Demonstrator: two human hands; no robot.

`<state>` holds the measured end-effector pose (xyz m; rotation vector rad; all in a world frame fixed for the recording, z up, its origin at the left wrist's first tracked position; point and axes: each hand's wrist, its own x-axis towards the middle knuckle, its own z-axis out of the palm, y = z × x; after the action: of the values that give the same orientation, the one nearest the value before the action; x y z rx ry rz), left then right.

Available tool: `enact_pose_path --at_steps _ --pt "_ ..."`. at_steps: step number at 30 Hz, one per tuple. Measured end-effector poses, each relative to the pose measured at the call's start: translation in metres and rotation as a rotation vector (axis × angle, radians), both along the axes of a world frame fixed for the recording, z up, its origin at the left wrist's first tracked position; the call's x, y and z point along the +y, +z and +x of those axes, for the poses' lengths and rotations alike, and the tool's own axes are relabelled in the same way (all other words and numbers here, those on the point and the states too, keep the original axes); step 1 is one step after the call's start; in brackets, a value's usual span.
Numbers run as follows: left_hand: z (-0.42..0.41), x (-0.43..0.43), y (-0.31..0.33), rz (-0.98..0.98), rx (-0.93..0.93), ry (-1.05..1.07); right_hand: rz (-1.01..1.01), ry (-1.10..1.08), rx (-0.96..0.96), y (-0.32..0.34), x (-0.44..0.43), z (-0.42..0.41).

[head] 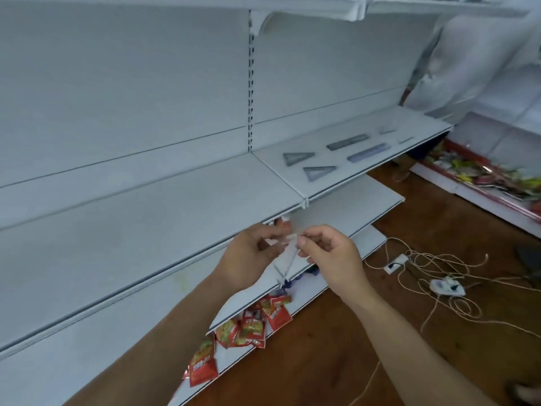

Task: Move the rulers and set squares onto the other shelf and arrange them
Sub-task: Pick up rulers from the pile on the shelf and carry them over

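Note:
Both my hands hold one clear set square (283,260) in front of the shelves, its point hanging down. My left hand (251,256) grips its upper left part; my right hand (328,256) pinches its top edge. On the right shelf (409,124) lie two grey set squares (297,157) (317,172), a dark grey ruler (347,142), a bluish clear ruler (368,152) and two small faint pieces (387,131) (405,140). The left shelf (146,224) at the same height is bare.
A lower shelf (360,206) juts out beneath my hands. Red snack packets (251,326) hang under it. Tangled cord and a power strip (445,285) lie on the wooden floor. A person in white (474,60) stands at the far right by a goods bin (483,171).

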<state>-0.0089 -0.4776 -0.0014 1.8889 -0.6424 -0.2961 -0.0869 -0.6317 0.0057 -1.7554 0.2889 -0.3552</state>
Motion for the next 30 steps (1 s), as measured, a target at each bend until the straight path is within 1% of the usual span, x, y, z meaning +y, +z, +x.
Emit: enact_pose_path --at_steps 2,6,8,11,14,16,19,24,30 --pt "-0.003 -0.035 -0.001 -0.024 0.022 -0.006 0.033 -0.088 0.003 -0.001 -0.033 -0.010" --pt "-0.003 -0.092 -0.001 -0.030 0.134 -0.049 0.164 -0.242 -0.019 -0.007 -0.086 -0.020" --pt "0.001 -0.118 -0.001 -0.010 0.181 -0.074 0.213 -0.286 -0.035 -0.011 -0.105 -0.022" --pt "0.005 -0.154 -0.001 -0.042 0.240 -0.102 0.262 -0.333 -0.042 -0.017 -0.132 -0.023" --pt "0.018 -0.196 -0.007 -0.048 0.257 -0.163 0.262 -0.366 -0.024 -0.024 -0.171 -0.017" --pt "0.032 -0.228 -0.011 -0.030 0.246 -0.207 0.264 -0.392 -0.026 -0.026 -0.202 -0.007" --pt "0.056 -0.279 -0.016 -0.040 0.280 -0.251 0.288 -0.435 -0.040 -0.026 -0.250 0.017" --pt "0.104 -0.363 -0.004 -0.077 0.307 -0.268 0.278 -0.441 0.006 -0.014 -0.336 0.066" --pt "0.164 -0.455 0.000 -0.089 0.244 -0.246 0.237 -0.460 0.018 -0.004 -0.426 0.121"
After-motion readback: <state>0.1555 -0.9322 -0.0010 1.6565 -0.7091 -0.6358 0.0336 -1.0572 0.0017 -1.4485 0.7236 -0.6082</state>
